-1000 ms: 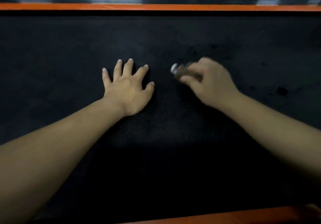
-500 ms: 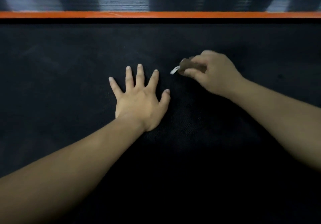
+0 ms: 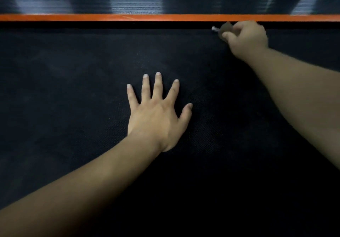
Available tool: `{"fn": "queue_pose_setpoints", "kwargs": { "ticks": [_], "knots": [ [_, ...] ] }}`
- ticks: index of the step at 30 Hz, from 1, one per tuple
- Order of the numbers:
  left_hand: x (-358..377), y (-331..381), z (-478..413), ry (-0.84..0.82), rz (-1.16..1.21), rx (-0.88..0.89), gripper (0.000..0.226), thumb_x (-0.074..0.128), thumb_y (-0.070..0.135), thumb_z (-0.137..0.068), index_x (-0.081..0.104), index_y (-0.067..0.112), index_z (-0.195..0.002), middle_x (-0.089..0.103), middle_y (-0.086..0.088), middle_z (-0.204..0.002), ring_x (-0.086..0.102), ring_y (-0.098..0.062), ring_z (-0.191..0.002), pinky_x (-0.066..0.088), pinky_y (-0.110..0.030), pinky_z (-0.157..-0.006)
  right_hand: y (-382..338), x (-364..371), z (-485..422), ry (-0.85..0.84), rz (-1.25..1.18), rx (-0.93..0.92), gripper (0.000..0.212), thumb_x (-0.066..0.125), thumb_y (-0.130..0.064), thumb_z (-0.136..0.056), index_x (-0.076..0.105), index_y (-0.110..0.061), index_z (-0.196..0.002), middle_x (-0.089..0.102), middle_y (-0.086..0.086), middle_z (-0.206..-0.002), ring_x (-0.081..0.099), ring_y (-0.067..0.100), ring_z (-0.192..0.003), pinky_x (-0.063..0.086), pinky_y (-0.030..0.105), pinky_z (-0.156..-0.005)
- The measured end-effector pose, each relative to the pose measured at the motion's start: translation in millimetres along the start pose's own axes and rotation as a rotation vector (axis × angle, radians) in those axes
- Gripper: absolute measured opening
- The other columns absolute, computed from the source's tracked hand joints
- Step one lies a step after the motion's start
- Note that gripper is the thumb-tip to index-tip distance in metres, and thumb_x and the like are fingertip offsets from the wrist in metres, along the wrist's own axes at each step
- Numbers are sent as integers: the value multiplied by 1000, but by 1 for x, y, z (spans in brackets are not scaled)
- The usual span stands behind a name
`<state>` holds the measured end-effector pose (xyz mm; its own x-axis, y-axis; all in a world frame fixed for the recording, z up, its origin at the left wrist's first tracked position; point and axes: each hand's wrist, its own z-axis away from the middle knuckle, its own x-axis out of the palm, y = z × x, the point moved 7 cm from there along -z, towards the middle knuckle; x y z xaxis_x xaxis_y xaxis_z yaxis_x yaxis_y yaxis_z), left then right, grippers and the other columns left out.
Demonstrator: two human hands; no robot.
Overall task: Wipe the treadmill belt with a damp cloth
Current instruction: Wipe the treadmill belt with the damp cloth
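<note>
Left hand flat, fingers spread wide, palm pressing textured black treadmill belt mid-frame. Right hand curled round small brown bunched cloth, possibly pale-tipped, at belt's far edge just below orange side rail stripe.
</note>
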<state>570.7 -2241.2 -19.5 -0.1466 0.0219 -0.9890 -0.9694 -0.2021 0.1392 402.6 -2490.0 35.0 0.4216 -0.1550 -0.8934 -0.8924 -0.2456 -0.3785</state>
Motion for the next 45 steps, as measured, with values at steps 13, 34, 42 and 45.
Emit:
{"fn": "queue_pose_setpoints", "kwargs": {
  "ticks": [13,34,42,45],
  "knots": [
    [-5,12,3,30,10,172,77,9,75,-93,10,40,-162,-5,-5,-172,-20,-26,-156,-10,-55,-124,2,8,-20,46,78,88,34,61,-47,-91,70,-21,-111,69,8,-110,62,32,-107,47,35,-86],
    [1,9,0,-24,28,154,79,9,80,-90,10,45,-160,-2,1,-172,-12,-20,-157,-8,-50,-126,57,-34,31,33,52,79,35,59,-46,-92,69,-18,-109,69,10,-111,62,32,-105,41,31,-78],
    [0,9,3,-23,38,153,79,10,80,-90,15,44,-161,2,-1,-172,-10,-21,-158,-7,-50,-126,61,-50,107,-88,113,-143,27,60,-48,-92,69,-23,-98,63,1,-89,62,27,-87,45,32,-69],
    [-1,10,3,-31,35,150,76,16,76,-93,16,43,-161,2,-1,-172,-9,-22,-158,-8,-49,-126,70,-57,112,19,104,-30,27,59,-49,-92,68,-23,-94,61,0,-84,64,28,-86,45,31,-67]
  ]
}}
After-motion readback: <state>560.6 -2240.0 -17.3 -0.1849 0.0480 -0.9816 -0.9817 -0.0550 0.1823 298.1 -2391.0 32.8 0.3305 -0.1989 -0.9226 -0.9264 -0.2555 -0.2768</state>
